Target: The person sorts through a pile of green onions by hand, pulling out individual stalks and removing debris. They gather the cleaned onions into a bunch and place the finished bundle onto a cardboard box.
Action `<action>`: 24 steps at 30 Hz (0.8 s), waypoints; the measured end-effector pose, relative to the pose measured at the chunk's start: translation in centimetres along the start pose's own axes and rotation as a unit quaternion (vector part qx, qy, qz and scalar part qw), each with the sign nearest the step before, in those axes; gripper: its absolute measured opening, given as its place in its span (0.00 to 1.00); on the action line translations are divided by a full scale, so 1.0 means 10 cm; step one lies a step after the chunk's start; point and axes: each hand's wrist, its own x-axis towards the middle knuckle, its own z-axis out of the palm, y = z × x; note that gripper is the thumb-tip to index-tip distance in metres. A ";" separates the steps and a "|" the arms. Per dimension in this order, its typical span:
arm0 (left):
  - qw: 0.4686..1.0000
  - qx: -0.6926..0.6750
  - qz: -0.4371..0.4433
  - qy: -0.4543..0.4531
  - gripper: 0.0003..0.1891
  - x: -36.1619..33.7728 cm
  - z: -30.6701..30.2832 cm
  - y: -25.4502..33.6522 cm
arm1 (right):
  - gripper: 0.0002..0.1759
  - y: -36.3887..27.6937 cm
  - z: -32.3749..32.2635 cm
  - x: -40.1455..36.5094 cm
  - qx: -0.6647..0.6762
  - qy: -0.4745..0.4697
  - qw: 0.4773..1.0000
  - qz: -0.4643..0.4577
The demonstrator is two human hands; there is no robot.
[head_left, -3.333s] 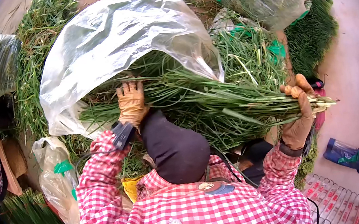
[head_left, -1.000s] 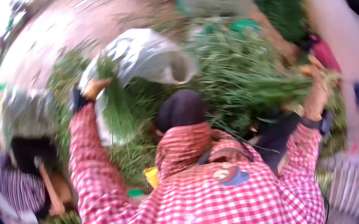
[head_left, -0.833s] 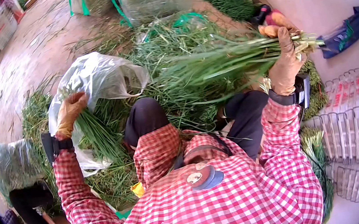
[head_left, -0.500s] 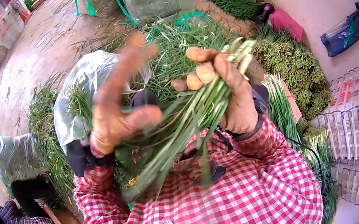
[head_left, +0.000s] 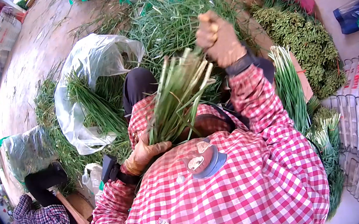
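Observation:
My left hand (head_left: 148, 153) is closed around the lower end of a bunch of long green stalks (head_left: 175, 99) with pale cut ends, which look like chives. The bunch leans up and to the right in front of my chest, its pale ends uppermost and a little blurred. Above and right of those ends, my right hand (head_left: 219, 39) is raised with its fingers curled. Whatever those fingers hold, if anything, I cannot make out. Both hands look gloved.
Loose greens (head_left: 172, 20) lie heaped ahead. At left is an open clear plastic bag (head_left: 86, 56) with stalks in it. On the right are tidy bundles (head_left: 289, 93), a pile of budded stems (head_left: 302, 46) and white crates (head_left: 358, 124). Another person (head_left: 43, 216) sits at lower left.
The bunch has passed from my right hand to my left and now stands with pale ends up. My left hand dropped towards my chest; my right hand rose and its fingers curled.

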 end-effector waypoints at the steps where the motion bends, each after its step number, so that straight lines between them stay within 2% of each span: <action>1: 1.000 -0.018 -0.001 0.023 0.28 -0.02 0.00 -0.02 | 0.13 -0.10 0.09 -0.04 -0.054 0.063 0.993 -0.079; 2: 0.998 -0.036 0.000 0.047 0.27 -0.05 0.02 -0.04 | 0.15 -0.28 0.07 -0.05 -0.103 0.069 0.982 -0.144; 3: 0.996 -0.054 0.002 0.071 0.27 -0.07 0.03 -0.05 | 0.19 -0.41 0.00 -0.04 -0.169 0.104 0.949 -0.246; 4: 0.993 -0.071 0.008 0.093 0.26 -0.12 0.00 -0.06 | 0.20 -0.49 -0.13 0.00 -0.296 0.111 0.881 -0.352; 5: 0.989 -0.088 0.013 0.114 0.26 -0.13 0.02 -0.07 | 0.20 -0.70 -0.34 0.00 -0.425 0.146 0.828 -0.335; 7: 0.981 -0.120 0.025 0.151 0.25 -0.11 0.04 -0.06 | 0.19 -0.39 -0.06 -0.19 -0.609 0.209 0.698 -0.315; 9: 0.984 -0.051 0.022 0.172 0.24 -0.11 0.07 -0.04 | 0.24 -0.03 0.21 -0.48 -0.712 0.049 0.605 -0.352; 11: 0.982 0.021 0.011 0.185 0.22 -0.15 0.09 -0.03 | 0.33 0.30 0.49 -0.71 -0.782 -0.084 0.504 -0.357; 12: 0.978 0.111 0.037 0.172 0.22 -0.17 0.07 -0.05 | 0.36 0.49 0.57 -0.73 -0.820 -0.091 0.413 -0.386; 14: 0.980 0.104 0.065 0.159 0.21 -0.22 0.13 -0.07 | 0.39 0.73 0.52 -0.68 -0.826 -0.164 0.395 -0.367; 15: 0.980 0.099 0.077 0.155 0.21 -0.25 0.19 -0.05 | 0.37 0.70 0.50 -0.61 -0.862 -0.192 0.396 -0.250; 16: 0.978 0.100 0.084 0.165 0.20 -0.28 0.24 0.02 | 0.33 0.65 0.47 -0.56 -0.859 -0.211 0.416 -0.210; 17: 0.984 -0.044 0.057 0.163 0.21 -0.29 0.05 -0.22 | 0.29 0.61 0.45 -0.51 -0.854 -0.230 0.434 -0.168; 19: 0.964 -0.189 0.118 0.143 0.21 -0.24 -0.03 -0.40 | 0.24 0.66 0.55 -0.43 -0.913 -0.222 0.321 -0.118; 20: 0.954 -0.226 0.130 0.147 0.22 -0.23 0.13 -0.31 | 0.21 0.67 0.57 -0.39 -0.936 -0.213 0.263 -0.091; 22: 0.972 -0.164 0.095 0.140 0.24 -0.19 0.03 -0.44 | 0.14 0.64 0.26 -0.18 -0.887 -0.194 0.394 -0.143; 23: 0.979 -0.132 0.078 0.137 0.25 -0.18 0.00 -0.48 | 0.11 0.58 0.04 0.03 -0.860 -0.175 0.415 -0.240; 24: 0.977 -0.136 0.067 0.150 0.30 -0.19 0.06 -0.42 | 0.09 0.52 -0.18 0.23 -0.826 -0.154 0.427 -0.334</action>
